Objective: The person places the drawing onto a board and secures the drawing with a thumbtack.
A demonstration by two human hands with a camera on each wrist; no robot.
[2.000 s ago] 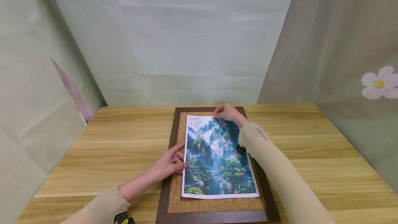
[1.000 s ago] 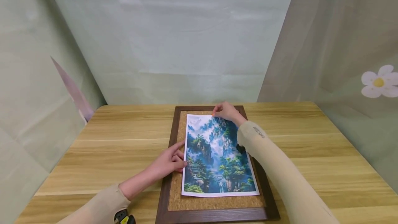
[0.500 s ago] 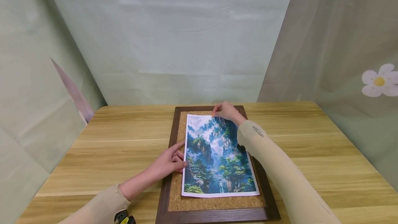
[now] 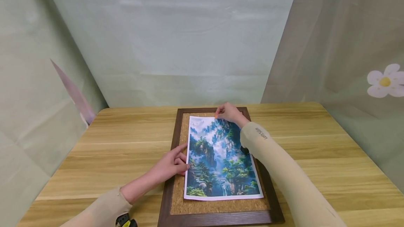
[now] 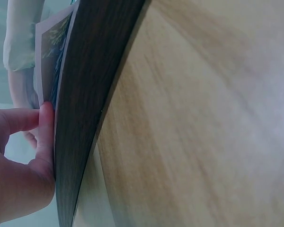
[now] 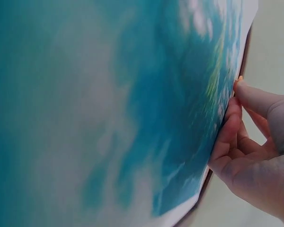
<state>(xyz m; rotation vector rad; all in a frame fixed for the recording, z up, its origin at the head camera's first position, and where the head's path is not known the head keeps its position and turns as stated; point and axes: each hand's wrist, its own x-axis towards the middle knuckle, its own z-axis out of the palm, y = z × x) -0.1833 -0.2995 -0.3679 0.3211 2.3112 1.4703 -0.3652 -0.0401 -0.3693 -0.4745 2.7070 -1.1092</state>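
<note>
A colourful landscape print [image 4: 221, 164] on white-edged paper lies on a dark-framed cork board [image 4: 221, 206]. My left hand [image 4: 172, 165] rests at the print's left edge, its thumb and index finger touching the paper. In the left wrist view, the thumb and index fingertips come close together at that edge. At the print's top edge, my right hand [image 4: 228, 113] pinches a small orange push pin [image 6: 240, 78]. Only the pin's orange end shows between the fingertips; the rest is hidden. The right forearm passes over the print's right side.
The board lies on a wood-grain table [image 4: 120, 157], reaching close to its back edge. Pale cloth [image 4: 202, 45] hangs behind and at both sides. A wrist strap with a black and yellow device [image 4: 126, 221] shows under the left sleeve.
Both hands stay at the same spots on the print, the right still pinching the push pin at the top edge. Only the head view shifts very slightly.
</note>
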